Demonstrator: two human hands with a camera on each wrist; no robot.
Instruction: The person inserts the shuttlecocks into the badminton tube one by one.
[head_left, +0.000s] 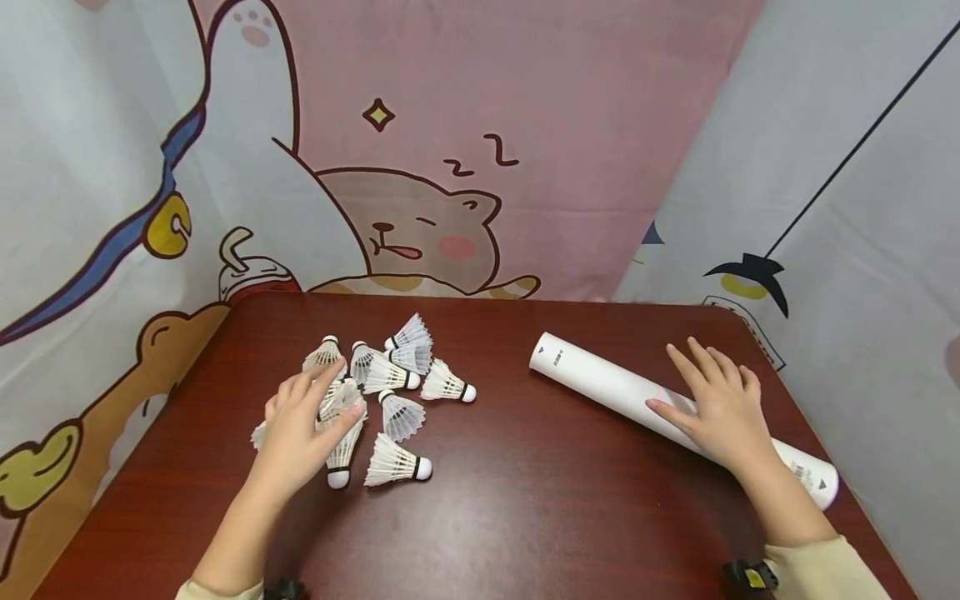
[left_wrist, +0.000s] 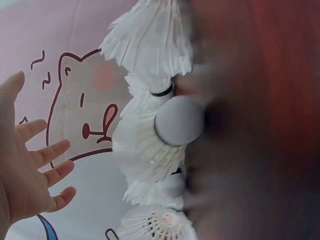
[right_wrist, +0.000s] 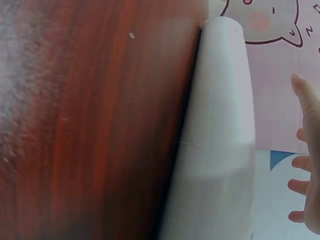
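Observation:
A loose heap of several white shuttlecocks (head_left: 390, 461) lies on the left half of the table. My left hand (head_left: 300, 425) hovers over the near left part of this heap, fingers spread, and hides some of them. In the left wrist view the hand (left_wrist: 35, 170) is apart from the shuttlecocks (left_wrist: 150, 45) and holds nothing. On the right lies a long white tube (head_left: 600, 383), slanting from the back middle to the near right. Above its middle my right hand (head_left: 723, 412) is held with spread fingers. The right wrist view shows a gap between that hand (right_wrist: 310, 165) and the tube (right_wrist: 217, 110).
The dark red-brown table (head_left: 525, 517) has rounded back corners. A cartoon-printed cloth (head_left: 570, 150) hangs close behind the table and along both sides. Bare tabletop lies between the shuttlecocks and the tube.

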